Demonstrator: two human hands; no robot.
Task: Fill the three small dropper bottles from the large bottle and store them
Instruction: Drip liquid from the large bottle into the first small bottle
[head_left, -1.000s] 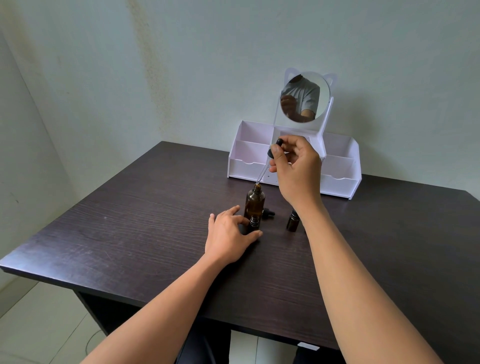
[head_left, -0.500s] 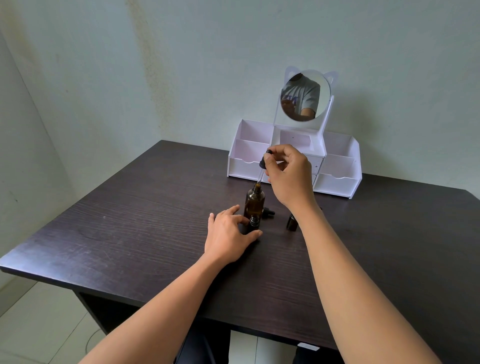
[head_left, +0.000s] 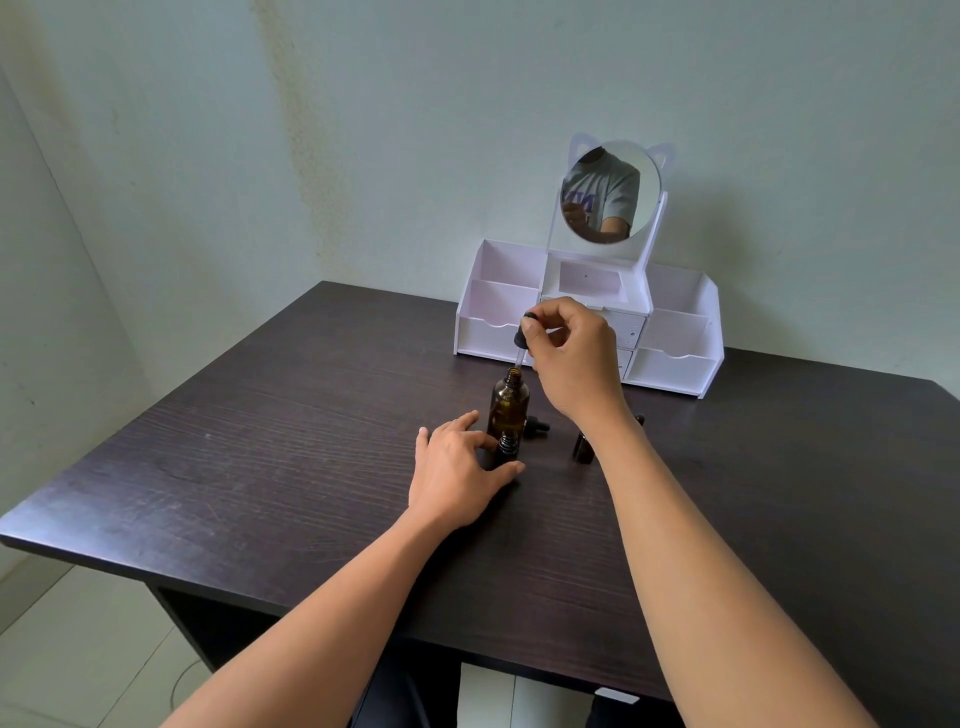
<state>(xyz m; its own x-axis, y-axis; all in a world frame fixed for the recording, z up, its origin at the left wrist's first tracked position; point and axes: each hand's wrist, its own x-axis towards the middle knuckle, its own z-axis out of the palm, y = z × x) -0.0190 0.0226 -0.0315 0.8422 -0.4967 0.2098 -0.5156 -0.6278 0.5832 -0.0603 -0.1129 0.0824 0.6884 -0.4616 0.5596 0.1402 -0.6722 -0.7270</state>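
This looks like a plain room in a home. A dark wooden table (head_left: 260, 467) stands in a corner of pale, stained walls (head_left: 363, 130). At the table's back edge sits a white cosmetics organiser (head_left: 675, 364) with a cat-eared mirror (head_left: 610, 192). Below the table is a tiled floor (head_left: 78, 649).

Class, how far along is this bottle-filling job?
Done: large bottle and one small bottle stand uncapped. In hand: right hand pinches a dropper above the large bottle's neck; left hand holds the small bottle. Left: filling, capping, storing; the organizer shows no bottles.

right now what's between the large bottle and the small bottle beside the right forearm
A black dropper cap lying on the table, in the head view.
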